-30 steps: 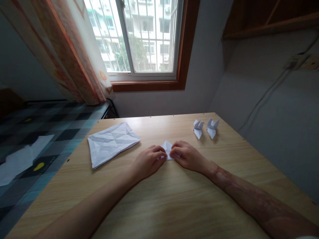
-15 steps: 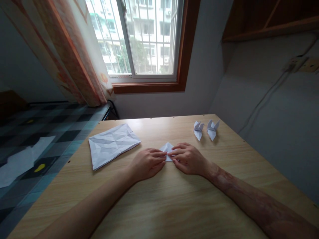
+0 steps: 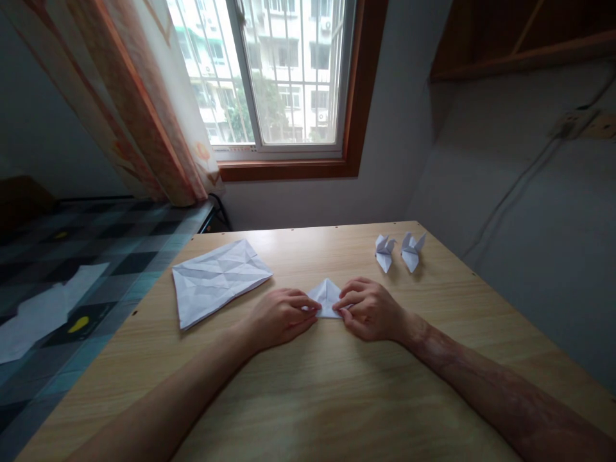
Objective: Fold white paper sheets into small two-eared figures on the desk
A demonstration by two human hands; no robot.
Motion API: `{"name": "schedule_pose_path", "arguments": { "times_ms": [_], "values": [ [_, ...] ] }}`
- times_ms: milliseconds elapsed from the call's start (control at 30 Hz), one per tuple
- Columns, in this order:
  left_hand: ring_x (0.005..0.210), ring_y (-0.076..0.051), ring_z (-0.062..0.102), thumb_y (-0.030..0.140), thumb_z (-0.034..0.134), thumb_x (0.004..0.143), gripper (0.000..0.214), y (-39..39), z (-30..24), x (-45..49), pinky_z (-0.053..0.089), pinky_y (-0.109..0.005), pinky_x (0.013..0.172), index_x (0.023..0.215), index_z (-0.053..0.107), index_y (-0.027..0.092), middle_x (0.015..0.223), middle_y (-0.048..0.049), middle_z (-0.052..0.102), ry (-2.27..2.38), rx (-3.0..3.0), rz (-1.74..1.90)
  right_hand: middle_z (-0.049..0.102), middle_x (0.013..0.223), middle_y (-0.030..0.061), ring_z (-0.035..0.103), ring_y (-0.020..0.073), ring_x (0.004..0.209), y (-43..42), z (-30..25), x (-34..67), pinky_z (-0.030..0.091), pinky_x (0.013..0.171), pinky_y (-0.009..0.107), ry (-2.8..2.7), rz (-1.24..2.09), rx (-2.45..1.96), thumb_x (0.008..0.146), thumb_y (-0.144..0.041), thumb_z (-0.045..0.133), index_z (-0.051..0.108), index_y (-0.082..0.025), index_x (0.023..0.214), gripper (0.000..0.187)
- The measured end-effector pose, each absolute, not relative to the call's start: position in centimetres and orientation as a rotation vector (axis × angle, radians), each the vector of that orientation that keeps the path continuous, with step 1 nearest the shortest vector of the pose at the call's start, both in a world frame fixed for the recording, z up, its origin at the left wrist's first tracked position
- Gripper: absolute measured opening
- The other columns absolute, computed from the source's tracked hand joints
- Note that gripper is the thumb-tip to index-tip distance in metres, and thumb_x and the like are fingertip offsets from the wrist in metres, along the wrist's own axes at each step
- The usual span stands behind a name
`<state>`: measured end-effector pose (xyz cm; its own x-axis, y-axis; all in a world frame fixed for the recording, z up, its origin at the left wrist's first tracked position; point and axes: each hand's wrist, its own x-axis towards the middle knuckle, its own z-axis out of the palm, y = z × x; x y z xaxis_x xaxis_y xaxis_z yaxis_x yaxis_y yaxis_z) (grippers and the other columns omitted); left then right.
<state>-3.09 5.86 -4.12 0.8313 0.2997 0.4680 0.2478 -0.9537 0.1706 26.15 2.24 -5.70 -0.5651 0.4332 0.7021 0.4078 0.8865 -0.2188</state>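
A small white folded paper (image 3: 328, 296) lies on the table between my hands, its pointed top facing the window and a crease running down its middle. My left hand (image 3: 285, 314) pinches its left lower corner, thumb and fingers closed. On the opposite side, my right hand (image 3: 369, 309) grips the right lower corner with thumb and fingertips. Both corners are partly hidden by the fingers.
Creased white paper sheets (image 3: 219, 279) lie at the table's left. Two folded paper cranes (image 3: 384, 253) stand at the back right of the wooden table (image 3: 308, 398). Left of the table is a checked bed (image 3: 144, 237) with loose paper (image 3: 43, 314); a window (image 3: 293, 77) is ahead.
My hands have drawn slightly apart, from the middle of the folded paper to its lower corners. More of the paper's face now shows.
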Motion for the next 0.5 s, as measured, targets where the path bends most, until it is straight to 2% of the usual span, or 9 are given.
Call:
{"name": "schedule_pose_path", "arguments": {
  "times_ms": [200, 367, 500],
  "values": [
    [0.096, -0.021, 0.082, 0.027, 0.069, 0.102, 0.015, 5.6, -3.4, -3.3, 0.063, -0.035, 0.087, 0.1, 0.084, 0.025, 0.119, -0.0049, 0.086, 0.391, 2.897, 0.781, 0.087, 0.095, 0.0003, 0.078, 0.0237, 0.086, 2.3, -5.7, 26.4, 0.062, 0.086, 0.045, -2.265, 0.082, -0.529, 0.089, -0.009, 0.07, 0.077, -0.027, 0.084, 0.02],
    [0.102, -0.023, 0.082, 0.027, 0.066, 0.104, 0.017, 5.5, -3.1, -3.5, 0.063, -0.039, 0.093, 0.109, 0.082, 0.025, 0.128, -0.0055, 0.084, 0.384, 3.024, 0.691, 0.087, 0.098, 0.0014, 0.078, 0.0242, 0.089, 2.2, -5.7, 26.5, 0.06, 0.087, 0.045, -2.276, 0.144, -0.553, 0.092, -0.011, 0.069, 0.073, -0.027, 0.081, 0.02],
    [0.1, -0.022, 0.082, 0.027, 0.064, 0.106, 0.02, 5.5, -3.8, -3.8, 0.064, -0.039, 0.093, 0.117, 0.08, 0.024, 0.131, -0.0083, 0.083, 0.382, 3.093, 0.725, 0.087, 0.102, 0.0039, 0.076, 0.0249, 0.09, 2.5, -5.6, 26.5, 0.058, 0.088, 0.045, -2.239, 0.195, -0.683, 0.096, -0.013, 0.068, 0.075, -0.026, 0.092, 0.015]
  ]
}}
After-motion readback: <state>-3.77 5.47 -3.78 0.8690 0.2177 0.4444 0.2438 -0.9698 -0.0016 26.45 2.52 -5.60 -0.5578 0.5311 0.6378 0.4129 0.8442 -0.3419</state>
